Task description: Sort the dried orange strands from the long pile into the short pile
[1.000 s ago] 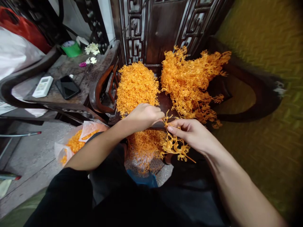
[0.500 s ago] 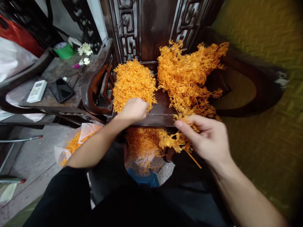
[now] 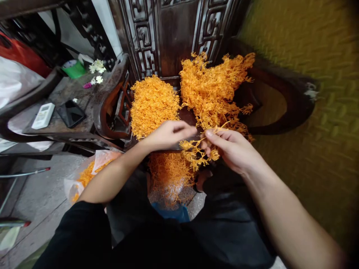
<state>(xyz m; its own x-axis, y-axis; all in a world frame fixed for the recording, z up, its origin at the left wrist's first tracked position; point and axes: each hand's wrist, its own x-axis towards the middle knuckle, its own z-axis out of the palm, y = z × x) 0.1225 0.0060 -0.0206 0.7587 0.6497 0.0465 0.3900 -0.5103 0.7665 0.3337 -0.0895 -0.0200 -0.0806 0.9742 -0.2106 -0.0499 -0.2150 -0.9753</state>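
Between the thumb and fingers of my right hand (image 3: 232, 147) is a thin orange flower sprig (image 3: 196, 153), its branching tips hanging to the left over the seat edge. My left hand (image 3: 176, 133) reaches toward it from the left, fingers stretched out and slightly blurred, with nothing visible in them. Beyond my left hand lies a dense heap of small orange blossoms (image 3: 154, 104) on the wooden chair seat (image 3: 186, 115). Just past my right hand rises a bigger loose bunch of orange flower sprays (image 3: 215, 86).
Under the seat, orange stems (image 3: 171, 172) fill a clear bag above something blue (image 3: 171, 212). A plastic bag of orange bits (image 3: 89, 172) stands at the left. The side table (image 3: 67, 84) bears a remote (image 3: 43, 116), a phone (image 3: 71, 113), green tape (image 3: 74, 68) and white flowers (image 3: 97, 67).
My left hand has left the blossom heap and moved right, its closed fingers now extended near the sprig. My right hand has shifted slightly left and turned the sprig.
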